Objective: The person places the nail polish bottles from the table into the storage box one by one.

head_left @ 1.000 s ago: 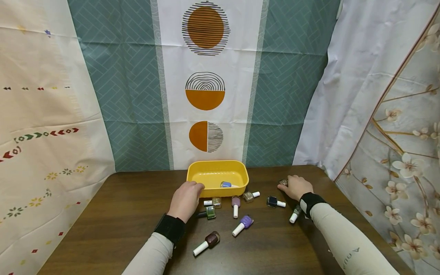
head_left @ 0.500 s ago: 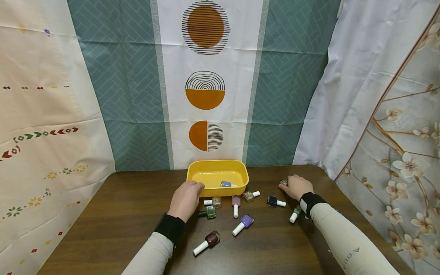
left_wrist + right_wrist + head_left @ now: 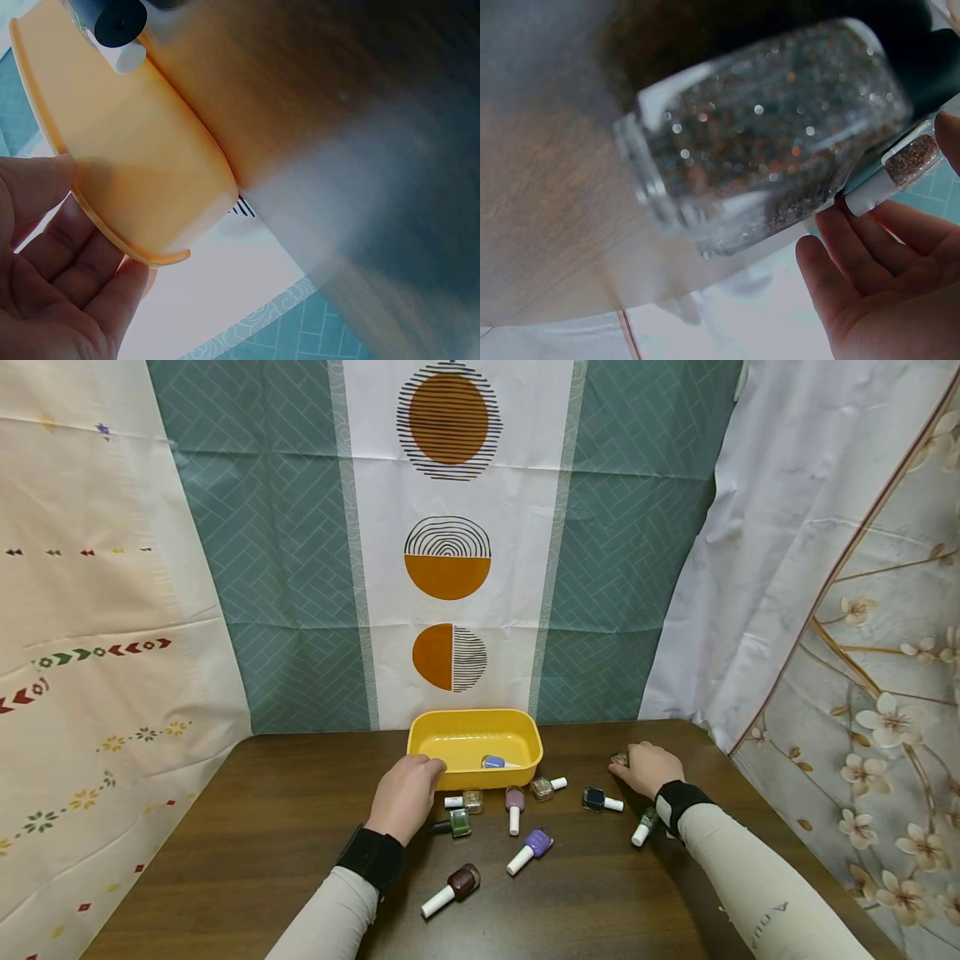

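My left hand grips the front left rim of a yellow plastic tub. In the left wrist view the thumb lies on the tub's outer wall and the fingers curl over the rim. Inside the tub lies a blue nail polish bottle. At the back right of the table, my right hand holds a brown glitter nail polish bottle with a white cap, between thumb and fingers. Most of that bottle is hidden by the hand in the head view.
Near the right wrist lies a dark glitter bottle, large in the right wrist view. Navy, mauve, purple, green and dark brown polishes and two gold glitter ones lie before the tub. Curtains hang behind.
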A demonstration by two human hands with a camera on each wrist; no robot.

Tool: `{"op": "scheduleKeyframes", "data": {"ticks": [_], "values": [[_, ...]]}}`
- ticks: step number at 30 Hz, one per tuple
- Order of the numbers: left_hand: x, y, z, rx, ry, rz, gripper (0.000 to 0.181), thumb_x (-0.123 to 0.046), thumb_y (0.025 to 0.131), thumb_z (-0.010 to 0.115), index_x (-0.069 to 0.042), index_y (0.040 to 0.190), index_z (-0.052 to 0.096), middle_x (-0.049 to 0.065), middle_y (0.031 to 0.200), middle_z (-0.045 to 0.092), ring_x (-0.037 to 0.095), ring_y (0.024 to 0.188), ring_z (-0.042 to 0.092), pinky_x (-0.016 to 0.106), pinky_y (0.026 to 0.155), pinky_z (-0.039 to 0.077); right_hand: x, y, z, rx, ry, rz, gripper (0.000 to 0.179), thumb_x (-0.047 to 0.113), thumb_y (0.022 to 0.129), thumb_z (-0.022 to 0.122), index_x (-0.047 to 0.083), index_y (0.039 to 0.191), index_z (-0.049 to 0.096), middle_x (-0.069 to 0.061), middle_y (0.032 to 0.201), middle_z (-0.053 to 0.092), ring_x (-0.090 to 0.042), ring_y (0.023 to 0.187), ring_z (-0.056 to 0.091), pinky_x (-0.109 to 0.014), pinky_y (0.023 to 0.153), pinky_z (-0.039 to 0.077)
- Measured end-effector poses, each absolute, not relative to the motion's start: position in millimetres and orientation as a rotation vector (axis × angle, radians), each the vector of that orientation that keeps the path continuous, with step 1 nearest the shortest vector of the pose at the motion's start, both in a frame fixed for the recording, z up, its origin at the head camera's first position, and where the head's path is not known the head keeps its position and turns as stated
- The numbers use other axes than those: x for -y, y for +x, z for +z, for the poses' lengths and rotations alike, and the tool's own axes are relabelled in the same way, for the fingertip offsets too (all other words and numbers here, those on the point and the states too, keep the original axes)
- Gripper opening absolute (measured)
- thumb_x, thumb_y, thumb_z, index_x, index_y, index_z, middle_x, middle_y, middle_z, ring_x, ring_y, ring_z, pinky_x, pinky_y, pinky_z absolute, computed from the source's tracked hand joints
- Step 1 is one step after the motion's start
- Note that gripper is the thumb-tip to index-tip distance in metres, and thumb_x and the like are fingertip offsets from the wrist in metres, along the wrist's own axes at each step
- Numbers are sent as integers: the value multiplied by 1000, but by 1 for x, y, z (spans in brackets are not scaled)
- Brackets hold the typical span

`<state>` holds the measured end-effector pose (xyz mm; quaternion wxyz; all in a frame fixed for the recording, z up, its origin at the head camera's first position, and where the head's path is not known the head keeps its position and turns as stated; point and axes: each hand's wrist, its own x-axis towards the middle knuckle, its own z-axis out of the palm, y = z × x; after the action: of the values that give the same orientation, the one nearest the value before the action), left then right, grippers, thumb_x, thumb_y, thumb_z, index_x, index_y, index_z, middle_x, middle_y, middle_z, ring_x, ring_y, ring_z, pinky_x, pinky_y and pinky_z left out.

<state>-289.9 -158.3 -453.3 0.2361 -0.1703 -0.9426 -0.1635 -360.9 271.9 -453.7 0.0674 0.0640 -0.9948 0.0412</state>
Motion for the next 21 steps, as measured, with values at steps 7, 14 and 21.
{"op": "scheduleKeyframes", "data": {"ticks": [7, 14, 21], "values": [[158, -289, -452, 2589, -466, -450, 10, -2, 98, 83, -6, 107, 83, 7, 91, 74, 27, 88, 68, 44, 85, 63, -275, -363, -457, 2988, 207, 140, 44, 39, 102, 78, -3, 94, 69, -19, 88, 68, -42, 84, 72, -58, 74, 61], [158, -288, -451, 2589, -463, -456, 11, -2, 97, 83, -6, 107, 83, 8, 91, 74, 27, 88, 68, 44, 86, 63, -277, -365, -459, 2975, 206, 145, 42, 39, 101, 79, 0, 90, 68, -17, 87, 69, -40, 82, 71, -57, 72, 60], [158, -288, -451, 2584, -468, -446, 10, -2, 97, 83, -6, 106, 83, 7, 90, 74, 26, 87, 67, 44, 85, 63, -278, -365, -460, 2978, 195, 153, 42, 39, 101, 79, 0, 90, 68, -17, 86, 69, -41, 82, 71, -58, 73, 60]]}}
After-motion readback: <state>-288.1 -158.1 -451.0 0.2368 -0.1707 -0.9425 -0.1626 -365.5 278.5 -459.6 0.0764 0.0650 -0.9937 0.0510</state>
